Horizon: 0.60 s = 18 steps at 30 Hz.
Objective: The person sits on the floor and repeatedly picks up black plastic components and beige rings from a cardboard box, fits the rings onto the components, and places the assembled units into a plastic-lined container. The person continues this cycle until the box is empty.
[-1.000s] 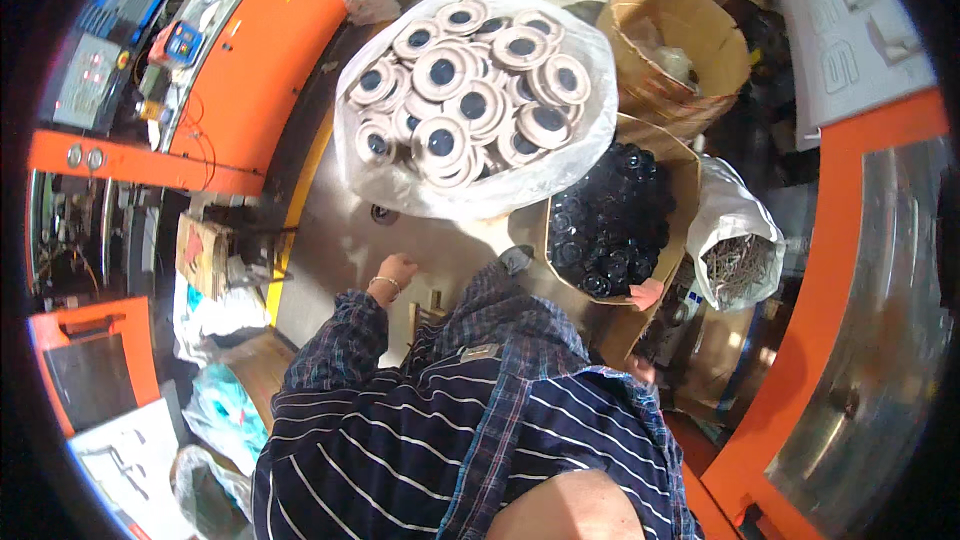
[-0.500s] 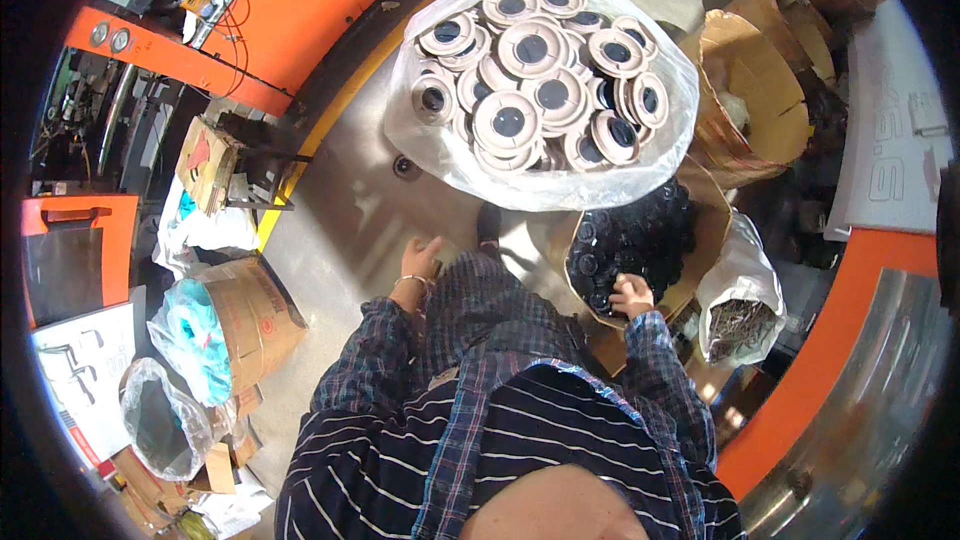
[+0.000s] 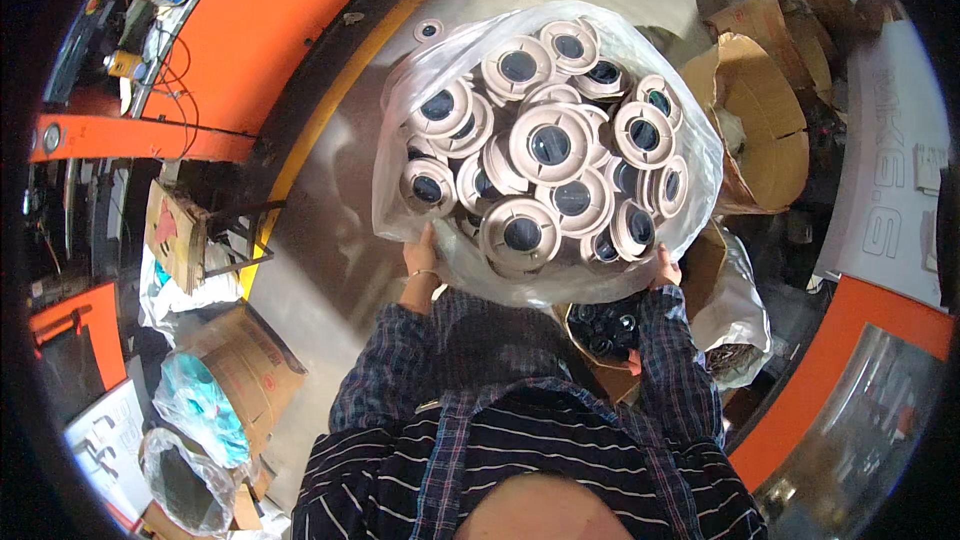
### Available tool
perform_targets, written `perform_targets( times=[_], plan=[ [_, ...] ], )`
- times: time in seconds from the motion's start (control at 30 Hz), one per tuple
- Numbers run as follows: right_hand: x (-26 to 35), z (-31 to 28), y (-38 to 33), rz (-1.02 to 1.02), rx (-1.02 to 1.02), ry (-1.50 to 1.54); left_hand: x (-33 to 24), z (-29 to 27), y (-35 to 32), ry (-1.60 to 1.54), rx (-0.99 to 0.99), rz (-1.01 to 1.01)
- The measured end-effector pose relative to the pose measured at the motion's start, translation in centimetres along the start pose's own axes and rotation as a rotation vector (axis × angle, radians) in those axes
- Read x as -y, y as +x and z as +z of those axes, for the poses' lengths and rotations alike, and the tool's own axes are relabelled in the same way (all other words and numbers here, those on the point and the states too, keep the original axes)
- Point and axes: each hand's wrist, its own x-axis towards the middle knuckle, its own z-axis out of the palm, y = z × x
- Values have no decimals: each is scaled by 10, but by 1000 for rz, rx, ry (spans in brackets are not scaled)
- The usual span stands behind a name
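Note:
A large clear plastic bag (image 3: 455, 258) full of pale pinkish round parts with black centres (image 3: 552, 144) is in front of me. My left hand (image 3: 418, 252) grips its near-left edge, with some fingers hidden behind the plastic. On the near-right edge, my right hand (image 3: 667, 268) is closed on the plastic, its fingers only partly showing. Partly covered by the bag and my right sleeve is a cardboard box (image 3: 706, 262) that holds small black parts (image 3: 600, 328).
An open carton (image 3: 765, 120) stands beyond the bag at right, and a white sack (image 3: 735, 315) is beside the black parts. At left are a carton with blue plastic (image 3: 245, 375) and a small stand (image 3: 235, 250). Orange machines (image 3: 285, 30) flank me; a round part (image 3: 428, 30) lies on the floor.
My right hand has left the black parts and taken the bag's right edge. My left hand has moved onto its left edge. The bag now appears nearer and covers much of the box.

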Motion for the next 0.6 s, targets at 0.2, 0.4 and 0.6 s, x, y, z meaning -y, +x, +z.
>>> perform_targets(
  times=[0.2,0.4,0.6],
  plan=[
    [47,-17,-38,-279,-47,-445,-88,-35,-69,281,-15,327],
    [134,-32,-134,-738,192,-791,-202,-74,-161,372,76,395],
    [184,-49,-108,-358,876,-619,-205,-67,-174,354,-6,422]
  ],
)
